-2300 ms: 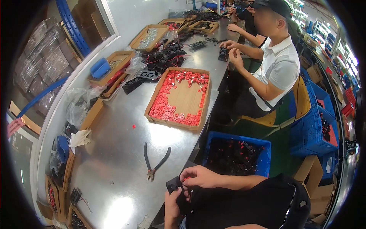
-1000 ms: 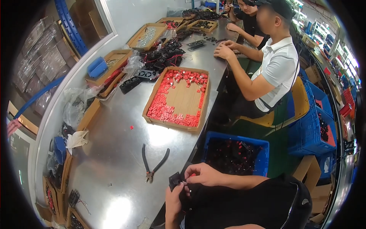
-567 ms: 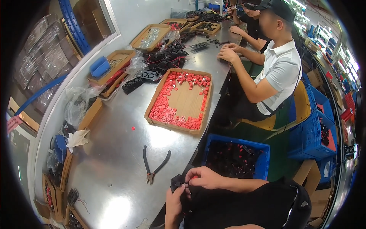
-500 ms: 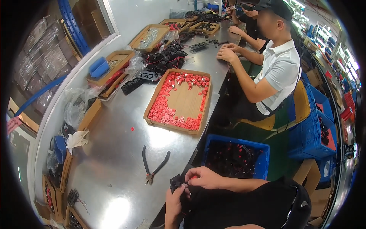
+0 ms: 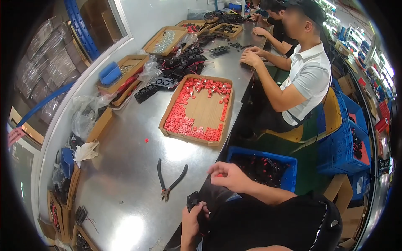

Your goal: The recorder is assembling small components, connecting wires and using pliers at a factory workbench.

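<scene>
— Hands first: where are they, and what have they got?

— Both sit low in the frame, at the near edge of the steel counter (image 5: 138, 138). The left hand (image 5: 191, 217) has its grip closed around a small black fan-like part (image 5: 193, 200), held just off the counter's edge at bottom centre. The right hand (image 5: 226, 175) is raised a little above and to the right, fingertips pinched narrow on something small and red (image 5: 217, 175); it is too tiny to name for sure, though it looks like the red pieces in the cardboard tray (image 5: 197, 109) at centre frame.

— So which step would you say this is?

— My reading is fitting: a red piece is being brought to the black part. The next move would call for lining the two up closely, with the left hand keeping the part steady.

— Anything within reach?

— Black-handled pliers (image 5: 169, 180) lie open on the counter just left of the hands, untouched. A blue crate (image 5: 289, 173) of dark parts with red bits stands right of the right hand, below counter level.

— And the rest of the surface, the room?

— The counter runs long toward the top of the frame, carrying more cardboard trays, black fans with red wires (image 5: 182, 69) and plastic bags along the left. A person in a white shirt (image 5: 307, 79) works seated at upper right, another beyond. Blue crates stack at far right.
</scene>
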Demonstrator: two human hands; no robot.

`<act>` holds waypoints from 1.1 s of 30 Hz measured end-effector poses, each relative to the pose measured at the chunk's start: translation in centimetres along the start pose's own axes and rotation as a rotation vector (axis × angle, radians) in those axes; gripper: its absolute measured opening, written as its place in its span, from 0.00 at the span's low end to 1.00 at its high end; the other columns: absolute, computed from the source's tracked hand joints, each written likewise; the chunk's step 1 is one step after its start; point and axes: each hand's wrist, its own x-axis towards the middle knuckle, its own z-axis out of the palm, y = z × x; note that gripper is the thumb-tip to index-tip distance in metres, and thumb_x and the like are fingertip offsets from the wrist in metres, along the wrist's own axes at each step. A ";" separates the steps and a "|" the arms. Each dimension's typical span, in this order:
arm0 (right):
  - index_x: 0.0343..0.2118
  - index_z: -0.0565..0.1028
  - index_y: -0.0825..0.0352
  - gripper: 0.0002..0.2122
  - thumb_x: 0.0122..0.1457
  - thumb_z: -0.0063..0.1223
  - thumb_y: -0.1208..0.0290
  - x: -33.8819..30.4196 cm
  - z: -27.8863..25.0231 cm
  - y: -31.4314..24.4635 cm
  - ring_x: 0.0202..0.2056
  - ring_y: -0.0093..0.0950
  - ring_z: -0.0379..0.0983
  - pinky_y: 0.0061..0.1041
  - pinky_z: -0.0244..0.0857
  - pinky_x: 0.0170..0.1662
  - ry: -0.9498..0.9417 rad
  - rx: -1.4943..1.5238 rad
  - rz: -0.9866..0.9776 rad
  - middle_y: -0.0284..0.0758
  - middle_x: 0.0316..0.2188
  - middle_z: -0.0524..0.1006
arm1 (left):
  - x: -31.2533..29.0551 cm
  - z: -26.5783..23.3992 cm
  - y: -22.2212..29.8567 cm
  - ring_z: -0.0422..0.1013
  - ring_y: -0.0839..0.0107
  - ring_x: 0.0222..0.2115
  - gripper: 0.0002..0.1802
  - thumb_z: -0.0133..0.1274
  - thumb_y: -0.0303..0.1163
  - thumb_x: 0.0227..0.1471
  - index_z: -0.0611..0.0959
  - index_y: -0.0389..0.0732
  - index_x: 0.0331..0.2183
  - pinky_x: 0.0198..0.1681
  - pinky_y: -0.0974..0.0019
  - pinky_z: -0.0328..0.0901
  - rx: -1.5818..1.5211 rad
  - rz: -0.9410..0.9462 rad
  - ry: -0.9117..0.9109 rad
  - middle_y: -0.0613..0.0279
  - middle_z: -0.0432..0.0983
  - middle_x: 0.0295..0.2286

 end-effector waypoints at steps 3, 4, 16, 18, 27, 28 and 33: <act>0.42 0.76 0.72 0.12 0.57 0.59 0.73 0.2 -0.1 0.2 0.32 0.15 0.71 0.18 0.66 0.39 -0.013 -0.049 -0.004 0.29 0.31 0.78 | -0.2 0.1 0.3 0.71 0.70 0.22 0.19 0.55 0.41 0.54 0.78 0.33 0.37 0.26 0.67 0.68 -0.008 -0.003 0.011 0.60 0.75 0.24; 0.41 0.77 0.71 0.11 0.57 0.59 0.72 0.0 0.2 0.5 0.32 0.15 0.71 0.18 0.66 0.38 -0.033 -0.065 0.016 0.29 0.30 0.78 | -0.2 0.2 0.3 0.71 0.70 0.22 0.19 0.55 0.41 0.54 0.78 0.33 0.38 0.26 0.67 0.68 -0.016 -0.017 0.013 0.60 0.75 0.24; 0.42 0.79 0.70 0.11 0.57 0.60 0.74 -1.7 2.0 1.3 0.38 0.22 0.76 0.23 0.69 0.47 -0.202 -0.162 -0.088 0.34 0.34 0.80 | -0.1 0.2 0.2 0.71 0.72 0.22 0.16 0.53 0.40 0.56 0.78 0.35 0.37 0.27 0.67 0.69 -0.019 0.010 -0.040 0.61 0.74 0.24; 0.42 0.79 0.70 0.10 0.58 0.59 0.74 -1.3 2.0 1.3 0.37 0.22 0.76 0.22 0.69 0.45 -0.232 -0.137 -0.021 0.33 0.34 0.80 | -0.2 0.3 0.2 0.71 0.72 0.22 0.16 0.53 0.40 0.56 0.78 0.35 0.37 0.27 0.67 0.69 -0.025 0.005 0.000 0.61 0.74 0.24; 0.39 0.78 0.68 0.07 0.60 0.56 0.74 -2.3 2.5 0.9 0.33 0.15 0.73 0.17 0.67 0.36 -0.159 0.065 0.124 0.29 0.31 0.79 | -1.3 0.1 0.0 0.72 0.73 0.24 0.16 0.52 0.39 0.57 0.79 0.34 0.38 0.29 0.69 0.68 0.002 -0.003 -0.007 0.62 0.75 0.24; 0.38 0.79 0.68 0.06 0.60 0.56 0.75 -2.5 2.5 1.0 0.32 0.14 0.73 0.17 0.67 0.34 -0.165 0.058 0.102 0.28 0.31 0.80 | -1.5 0.0 -0.1 0.72 0.74 0.25 0.15 0.53 0.39 0.58 0.79 0.34 0.37 0.30 0.70 0.67 -0.014 -0.016 -0.019 0.63 0.75 0.25; 0.37 0.79 0.68 0.05 0.60 0.56 0.75 -3.3 2.9 1.4 0.32 0.14 0.72 0.16 0.66 0.35 -0.098 0.006 0.040 0.27 0.31 0.79 | -2.7 0.7 -0.1 0.72 0.74 0.25 0.15 0.53 0.38 0.57 0.79 0.34 0.37 0.30 0.70 0.67 -0.016 0.015 0.009 0.63 0.75 0.25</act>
